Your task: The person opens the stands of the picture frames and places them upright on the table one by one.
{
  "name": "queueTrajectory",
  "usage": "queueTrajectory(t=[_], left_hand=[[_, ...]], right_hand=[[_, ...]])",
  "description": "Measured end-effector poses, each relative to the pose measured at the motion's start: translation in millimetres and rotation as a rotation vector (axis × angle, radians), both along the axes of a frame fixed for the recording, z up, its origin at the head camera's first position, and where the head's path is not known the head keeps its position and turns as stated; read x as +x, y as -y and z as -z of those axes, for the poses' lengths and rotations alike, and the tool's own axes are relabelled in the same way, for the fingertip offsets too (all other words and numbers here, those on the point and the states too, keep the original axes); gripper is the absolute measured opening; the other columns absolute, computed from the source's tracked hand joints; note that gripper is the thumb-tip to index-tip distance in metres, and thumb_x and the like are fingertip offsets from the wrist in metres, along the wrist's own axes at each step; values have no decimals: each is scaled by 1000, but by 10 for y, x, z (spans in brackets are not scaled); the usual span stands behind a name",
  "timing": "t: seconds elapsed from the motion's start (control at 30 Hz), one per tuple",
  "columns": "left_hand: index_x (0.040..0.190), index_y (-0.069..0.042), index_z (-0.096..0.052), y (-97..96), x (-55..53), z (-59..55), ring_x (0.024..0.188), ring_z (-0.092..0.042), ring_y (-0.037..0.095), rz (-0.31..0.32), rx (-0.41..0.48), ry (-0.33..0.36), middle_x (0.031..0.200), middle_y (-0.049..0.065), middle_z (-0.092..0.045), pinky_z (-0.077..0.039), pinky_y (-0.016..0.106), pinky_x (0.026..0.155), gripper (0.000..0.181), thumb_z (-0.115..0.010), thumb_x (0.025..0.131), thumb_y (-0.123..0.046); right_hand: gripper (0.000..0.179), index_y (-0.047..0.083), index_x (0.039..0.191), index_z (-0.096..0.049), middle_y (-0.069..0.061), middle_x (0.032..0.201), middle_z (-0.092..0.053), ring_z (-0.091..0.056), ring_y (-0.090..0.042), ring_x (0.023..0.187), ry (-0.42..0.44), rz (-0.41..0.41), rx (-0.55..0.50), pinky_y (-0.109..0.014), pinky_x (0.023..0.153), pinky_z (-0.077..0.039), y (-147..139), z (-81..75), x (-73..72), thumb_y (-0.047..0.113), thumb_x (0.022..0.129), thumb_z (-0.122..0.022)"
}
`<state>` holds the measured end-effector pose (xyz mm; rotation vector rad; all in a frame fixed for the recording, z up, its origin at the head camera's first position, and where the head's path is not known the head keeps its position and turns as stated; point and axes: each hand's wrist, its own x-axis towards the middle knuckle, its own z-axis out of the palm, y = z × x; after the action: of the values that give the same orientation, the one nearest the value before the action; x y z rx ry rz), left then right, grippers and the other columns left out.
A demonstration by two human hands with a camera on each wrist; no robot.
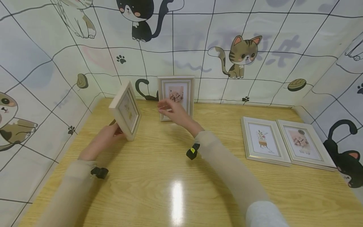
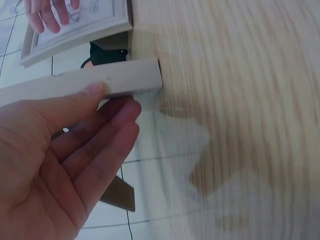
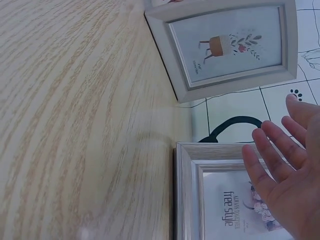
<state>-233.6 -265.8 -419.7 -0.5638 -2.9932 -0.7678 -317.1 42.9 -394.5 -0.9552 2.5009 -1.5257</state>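
Where a blossom frame (image 1: 176, 91) stands upright, the right-hand grip (image 1: 177, 113) is nearer, fingers loose. Left of it, the left-hand grip (image 1: 105, 139) pinches a plant frame (image 1: 127, 113).

Head view: fingers of my left hand (image 1: 109, 137) partly hidden behind the held frame (image 1: 129, 110). My right hand (image 1: 177, 114) blocks part of the standing frame (image 1: 190, 94), which the right wrist view crops at the bottom. Left wrist view: held frame's picture out of sight, far end cut off left; my right hand clipped at top. Small captions on the flat plant frame (image 1: 263, 142) and flat flower frame (image 1: 300, 142): can't read.
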Motion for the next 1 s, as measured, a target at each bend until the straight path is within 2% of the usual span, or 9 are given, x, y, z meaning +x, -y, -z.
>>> queueTrajectory(t=[0.2, 0.4, 0.67, 0.8, 0.9, 1.0], left_hand=[[132, 4, -52, 82, 5, -1, 106, -68, 42, 18, 18, 10, 119, 28, -67, -55, 55, 93, 42, -65, 96, -15], [128, 5, -55, 117, -1, 2, 103, -69, 41, 27, 27, 18, 116, 28, -69, -57, 54, 89, 40, -67, 95, -12], [133, 4, -54, 149, -6, -16, 106, -69, 40, 38, 48, 47, 123, 27, -66, -56, 54, 92, 46, -67, 95, -20], [134, 2, -54, 175, -25, -10, 107, -69, 39, 33, 49, 56, 125, 26, -66, -56, 54, 93, 47, -67, 95, -21], [133, 2, -55, 182, -37, 9, 106, -69, 38, 34, 48, 51, 123, 25, -67, -57, 53, 92, 45, -67, 95, -21], [132, 0, -56, 182, -47, 32, 105, -70, 37, 38, 56, 48, 121, 24, -69, -57, 52, 91, 45, -68, 95, -21]], right_hand=[[40, 4, 137, -53, -14, 137, -61, -62, -27, 123, 20, -7, 15, -33, 106, -52, 14, 48, -3, 17, 100, -60], [45, 5, 142, -49, -14, 140, -59, -61, -26, 125, 40, -20, 49, -31, 107, -51, 100, 120, -20, 16, 100, -60], [49, 6, 148, -44, -15, 146, -54, -56, -30, 132, 60, -87, 169, -34, 111, -48, 352, 174, -19, 20, 102, -56], [51, 6, 150, -40, -15, 149, -52, -54, -30, 134, 56, -90, 216, -35, 113, -46, 497, 212, -42, 20, 103, -54], [51, 5, 151, -39, -15, 150, -50, -53, -29, 135, 53, -89, 230, -35, 115, -44, 573, 250, -62, 19, 104, -53], [51, 3, 152, -36, -15, 153, -47, -49, -29, 139, 86, -80, 206, -36, 118, -40, 616, 282, -73, 17, 104, -51]])
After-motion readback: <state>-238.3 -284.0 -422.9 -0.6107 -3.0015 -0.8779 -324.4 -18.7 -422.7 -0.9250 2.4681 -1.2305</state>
